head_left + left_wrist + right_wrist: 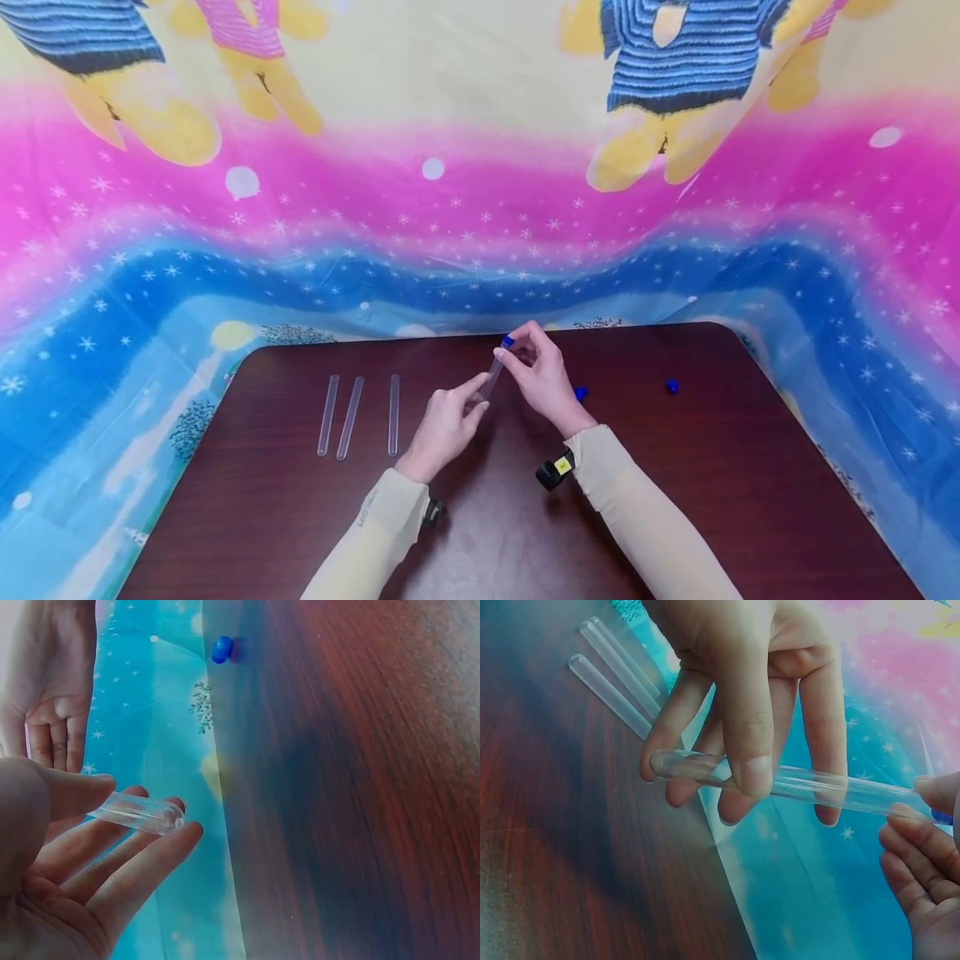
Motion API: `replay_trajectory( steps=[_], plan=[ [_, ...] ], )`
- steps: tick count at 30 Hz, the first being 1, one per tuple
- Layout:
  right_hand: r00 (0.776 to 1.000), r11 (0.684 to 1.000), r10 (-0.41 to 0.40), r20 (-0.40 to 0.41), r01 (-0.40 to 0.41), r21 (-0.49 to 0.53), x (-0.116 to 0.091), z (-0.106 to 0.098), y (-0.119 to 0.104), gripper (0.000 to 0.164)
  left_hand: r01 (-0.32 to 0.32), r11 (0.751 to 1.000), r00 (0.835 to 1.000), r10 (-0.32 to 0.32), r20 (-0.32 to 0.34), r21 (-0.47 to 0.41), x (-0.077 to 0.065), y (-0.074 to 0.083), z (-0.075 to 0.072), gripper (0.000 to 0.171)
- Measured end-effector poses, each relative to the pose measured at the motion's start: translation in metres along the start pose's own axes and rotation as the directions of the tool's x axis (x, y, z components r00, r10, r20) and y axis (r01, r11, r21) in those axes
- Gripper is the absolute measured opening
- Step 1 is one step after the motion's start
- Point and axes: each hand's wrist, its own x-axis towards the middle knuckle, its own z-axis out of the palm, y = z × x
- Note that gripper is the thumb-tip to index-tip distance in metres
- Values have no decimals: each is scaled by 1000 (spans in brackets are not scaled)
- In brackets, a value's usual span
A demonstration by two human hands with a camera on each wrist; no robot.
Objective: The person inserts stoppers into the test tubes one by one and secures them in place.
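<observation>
- Head view: held tube (491, 377), clear, see-through walls, slants above the table (247, 508), between both hands; blue cap (507, 341) at its far end.
- Left hand (442, 425) pinches the held tube's lower part, thumb against fingers.
- Right hand (543, 375) has a narrow grip at the held tube's capped end, fingertips on the cap.
- Left of the held tube: three spare tubes (393, 417), clear, lying lengthwise, rounded ends toward the person; two close together, one apart, nearer the held tube.
- Right of the held tube: blue pieces (581, 393) near the right wrist, partly hidden; lone blue piece (672, 386) farther out.
- Table's far edge runs close by the held tube's capped end; patterned cloth (480, 296) rises beyond. Bare tabletop spreads from the held tube toward the person, between the forearms.
- Left wrist view: held tube's rounded end pokes past the left thumb, over the fingers.
- Right wrist view: held tube spans both hands; left fingers show through its wall. Right thumb and fingers close around the capped end, cap mostly covered.
</observation>
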Motion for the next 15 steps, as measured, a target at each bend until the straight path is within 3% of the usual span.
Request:
replay_trajectory(
  steps=[4,15],
  plan=[
    [1000,1000,9,5,-9,5,1,-2,-13,19,3,1000,1000,-3,-3,2,2,0,-1,45],
    [998,998,66,15,-67,22,4,-5,-17,20,-6,1000,1000,6,-7,20,3,1,-3,45]
  ],
)
